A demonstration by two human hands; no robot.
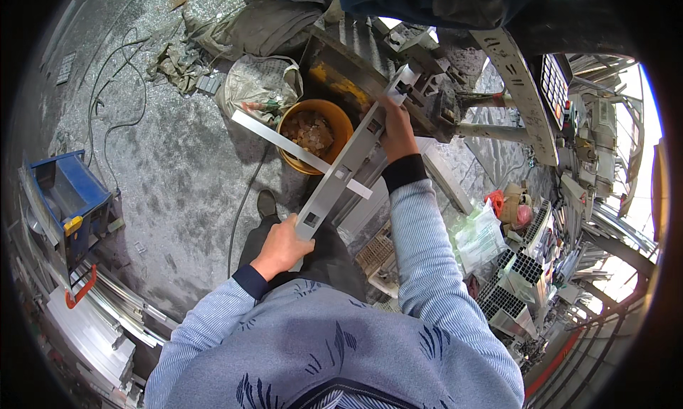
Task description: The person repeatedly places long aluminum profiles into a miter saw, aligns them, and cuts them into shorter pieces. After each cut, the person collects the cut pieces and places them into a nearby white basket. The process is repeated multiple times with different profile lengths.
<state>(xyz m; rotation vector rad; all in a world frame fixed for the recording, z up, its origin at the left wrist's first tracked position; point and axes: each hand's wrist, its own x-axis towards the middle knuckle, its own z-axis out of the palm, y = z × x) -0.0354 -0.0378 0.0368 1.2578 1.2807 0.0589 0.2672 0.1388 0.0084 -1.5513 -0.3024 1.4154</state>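
Silver metal bar (348,158): it lies slanting between both hands, from near left to far right.
Left hand (283,247): I see its fingers closed around the bar's near end.
Right hand (397,130): it grips the far end; how the hidden fingertips press, I cannot tell.
Pale strip (281,141): it crosses the bar, through or under, I cannot tell.
Yellow bucket (343,122): beyond the strip.

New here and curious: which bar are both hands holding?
The wide bar with cutouts, held by left hand and right hand; neither grips the narrow strip crossing it.
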